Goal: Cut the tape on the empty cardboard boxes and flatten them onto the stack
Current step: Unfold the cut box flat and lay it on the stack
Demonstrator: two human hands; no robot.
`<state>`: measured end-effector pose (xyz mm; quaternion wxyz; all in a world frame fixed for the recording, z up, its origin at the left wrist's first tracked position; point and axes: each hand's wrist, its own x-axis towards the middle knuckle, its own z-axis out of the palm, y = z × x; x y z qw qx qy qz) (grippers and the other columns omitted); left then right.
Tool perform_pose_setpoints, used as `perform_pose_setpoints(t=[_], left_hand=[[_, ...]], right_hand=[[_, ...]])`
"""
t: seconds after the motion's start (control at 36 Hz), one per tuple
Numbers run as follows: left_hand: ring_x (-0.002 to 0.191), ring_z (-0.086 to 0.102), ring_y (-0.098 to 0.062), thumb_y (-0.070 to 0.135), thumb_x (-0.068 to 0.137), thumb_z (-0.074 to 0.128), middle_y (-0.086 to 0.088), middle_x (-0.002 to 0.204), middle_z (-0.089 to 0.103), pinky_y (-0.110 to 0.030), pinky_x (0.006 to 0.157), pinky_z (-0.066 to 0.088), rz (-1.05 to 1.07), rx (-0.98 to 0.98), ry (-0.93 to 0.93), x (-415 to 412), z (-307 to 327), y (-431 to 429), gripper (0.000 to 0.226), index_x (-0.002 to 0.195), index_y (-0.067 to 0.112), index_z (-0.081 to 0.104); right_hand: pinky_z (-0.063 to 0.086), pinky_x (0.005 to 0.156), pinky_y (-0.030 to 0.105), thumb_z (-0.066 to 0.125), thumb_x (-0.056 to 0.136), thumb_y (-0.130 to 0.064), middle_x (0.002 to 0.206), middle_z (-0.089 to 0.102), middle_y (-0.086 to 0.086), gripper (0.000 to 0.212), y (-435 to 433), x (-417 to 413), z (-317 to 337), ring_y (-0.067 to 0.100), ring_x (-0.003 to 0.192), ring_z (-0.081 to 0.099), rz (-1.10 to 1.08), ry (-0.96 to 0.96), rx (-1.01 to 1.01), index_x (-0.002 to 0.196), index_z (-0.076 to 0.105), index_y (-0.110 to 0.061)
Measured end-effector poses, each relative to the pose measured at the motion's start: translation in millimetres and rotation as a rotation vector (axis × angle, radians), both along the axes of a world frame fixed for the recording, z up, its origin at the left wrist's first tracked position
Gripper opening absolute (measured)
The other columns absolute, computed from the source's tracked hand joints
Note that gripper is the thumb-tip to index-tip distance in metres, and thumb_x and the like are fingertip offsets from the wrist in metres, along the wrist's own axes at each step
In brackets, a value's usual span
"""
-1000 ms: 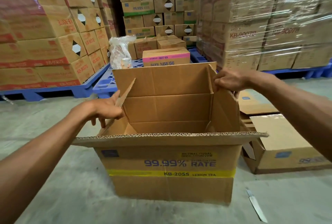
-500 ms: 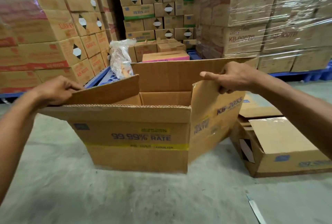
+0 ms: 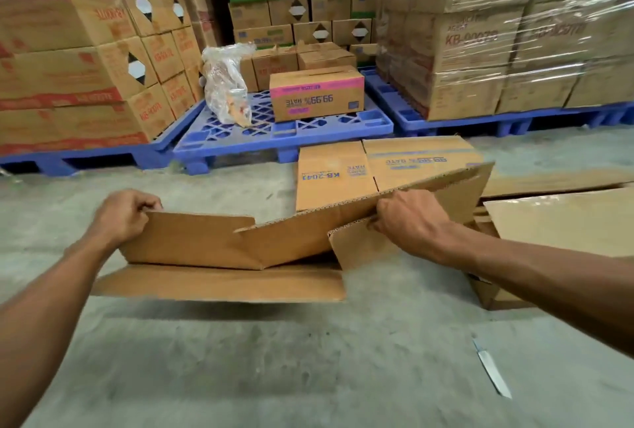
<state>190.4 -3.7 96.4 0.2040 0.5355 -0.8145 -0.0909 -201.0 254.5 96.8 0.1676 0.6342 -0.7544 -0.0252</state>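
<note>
Landmark: a brown corrugated cardboard box (image 3: pixel 212 249), folded nearly flat with its flaps splayed, is held low over the grey concrete floor (image 3: pixel 308 359). All places below are given from this box.
Left hand: the left hand (image 3: pixel 125 213) is curled over the box's upper left edge, which is pinched between thumb and fingers.
Right hand: the right hand (image 3: pixel 411 225) is closed on the corrugated edge of the box's raised right panel, with the fingers wrapped over it.
Attitude: the left part of the box is held lower, the right panel is tilted up toward the far right, and a long flap is seen along the near side.
Printed carton: a flattened brown carton with blue "KB-2043" print (image 3: pixel 332 174) lies just behind the box and is partly covered by the raised panel.
Pile: a pile of brown cardboard with a taped top sheet (image 3: pixel 566 222) is seen to the right of the box. It possibly touches the box, but the contact is hidden by the forearm.
Knife: a bare silver blade (image 3: pixel 492 371) lies on the floor, nearer than the box and to its right, well apart.
Pallet: a blue plastic pallet (image 3: pixel 281 132) stands behind the box and bears a pink-banded brown carton (image 3: pixel 317 93) and a crumpled clear plastic bag (image 3: pixel 228 84).
Stock: film-wrapped brown cartons (image 3: pixel 497 33) are stacked behind the box to the right, and red-banded brown cartons (image 3: pixel 68 50) behind it to the left.
</note>
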Motion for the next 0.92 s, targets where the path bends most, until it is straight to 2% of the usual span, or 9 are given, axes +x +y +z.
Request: perform_pose_setpoints(t=[0.19, 0.31, 0.42, 0.53, 0.67, 0.75, 0.81, 0.86, 0.92], left_hand=[[0.052, 0.049, -0.023, -0.022, 0.060, 0.044, 0.007, 0.044, 0.045, -0.030, 0.056, 0.036, -0.160, 0.154, -0.130, 10.7, -62.8, 18.8, 0.050, 0.046, 0.026, 0.049], [0.053, 0.054, -0.013, -0.024, 0.060, 0.045, 0.018, 0.042, 0.052, -0.026, 0.057, 0.038, -0.164, 0.216, -0.144, 18.2, -92.1, 28.6, 0.058, 0.046, 0.032, 0.054], [0.055, 0.053, -0.009, -0.023, 0.060, 0.045, 0.020, 0.041, 0.051, -0.025, 0.059, 0.039, -0.186, 0.276, -0.197, 20.2, -111.7, 41.1, 0.062, 0.050, 0.036, 0.059], [0.054, 0.050, -0.004, -0.014, 0.073, 0.051, 0.017, 0.042, 0.052, -0.020, 0.056, 0.037, -0.159, 0.425, -0.283, 23.2, -130.5, 47.8, 0.050, 0.053, 0.029, 0.064], [0.066, 0.061, -0.011, 0.004, 0.084, 0.067, 0.013, 0.062, 0.069, -0.023, 0.064, 0.043, -0.254, 0.554, -0.337, 20.6, -142.6, 60.2, 0.028, 0.070, 0.027, 0.074], [0.099, 0.071, -0.013, -0.002, 0.084, 0.061, 0.004, 0.101, 0.078, -0.024, 0.085, 0.053, -0.295, 0.639, -0.487, 13.6, -145.9, 66.8, 0.033, 0.098, 0.022, 0.079], [0.116, 0.065, -0.015, -0.009, 0.085, 0.055, -0.003, 0.126, 0.070, -0.019, 0.093, 0.049, -0.306, 0.704, -0.607, 4.3, -149.6, 74.6, 0.049, 0.121, 0.019, 0.073], [0.123, 0.060, -0.020, -0.006, 0.092, 0.057, -0.010, 0.145, 0.055, -0.015, 0.092, 0.046, -0.346, 0.847, -0.663, -3.3, -156.5, 85.3, 0.050, 0.135, 0.019, 0.061], [0.142, 0.041, -0.022, 0.005, 0.093, 0.062, -0.007, 0.164, 0.025, -0.019, 0.109, 0.035, -0.444, 0.938, -0.844, -10.0, -169.1, 94.6, 0.074, 0.156, 0.025, 0.030]], right_hand=[[0.042, 0.061, 0.030, 0.043, 0.103, -0.047, 0.089, 0.070, -0.002, 0.037, 16.6, -1.0, -59.0, 0.017, 0.071, 0.060, 0.079, 0.054, 0.299, 0.099, 0.069, -0.022], [0.038, 0.063, 0.032, 0.039, 0.105, -0.033, 0.105, 0.073, 0.004, 0.032, 30.4, 11.3, -100.9, 0.026, 0.094, 0.070, 0.119, 0.084, 0.443, 0.101, 0.069, -0.022], [0.029, 0.052, 0.032, 0.041, 0.100, -0.019, 0.104, 0.072, 0.005, 0.027, 46.8, 25.5, -136.2, 0.028, 0.092, 0.069, 0.148, 0.141, 0.614, 0.103, 0.068, -0.022], [0.034, 0.061, 0.035, 0.044, 0.098, -0.015, 0.101, 0.072, 0.008, 0.024, 58.3, 33.1, -147.3, 0.029, 0.089, 0.069, 0.186, 0.145, 0.652, 0.101, 0.068, -0.021], [0.041, 0.064, 0.035, 0.049, 0.095, -0.012, 0.099, 0.074, 0.011, 0.020, 79.2, 40.7, -158.3, 0.032, 0.087, 0.071, 0.247, 0.135, 0.746, 0.097, 0.068, -0.018], [0.043, 0.062, 0.034, 0.052, 0.093, -0.011, 0.094, 0.074, 0.012, 0.019, 93.5, 45.5, -165.4, 0.031, 0.083, 0.071, 0.229, 0.106, 0.829, 0.093, 0.071, -0.013], [0.043, 0.062, 0.034, 0.054, 0.092, -0.012, 0.096, 0.075, 0.013, 0.018, 102.8, 45.6, -169.0, 0.031, 0.085, 0.072, 0.192, 0.028, 0.894, 0.094, 0.071, -0.010], [0.045, 0.065, 0.035, 0.058, 0.092, -0.015, 0.101, 0.074, 0.013, 0.017, 108.9, 44.3, -168.2, 0.032, 0.090, 0.072, 0.142, -0.070, 0.973, 0.098, 0.072, -0.008], [0.050, 0.074, 0.036, 0.058, 0.095, -0.025, 0.108, 0.073, 0.013, 0.026, 105.4, 43.6, -163.4, 0.031, 0.096, 0.070, 0.085, -0.167, 1.084, 0.103, 0.072, -0.005]])
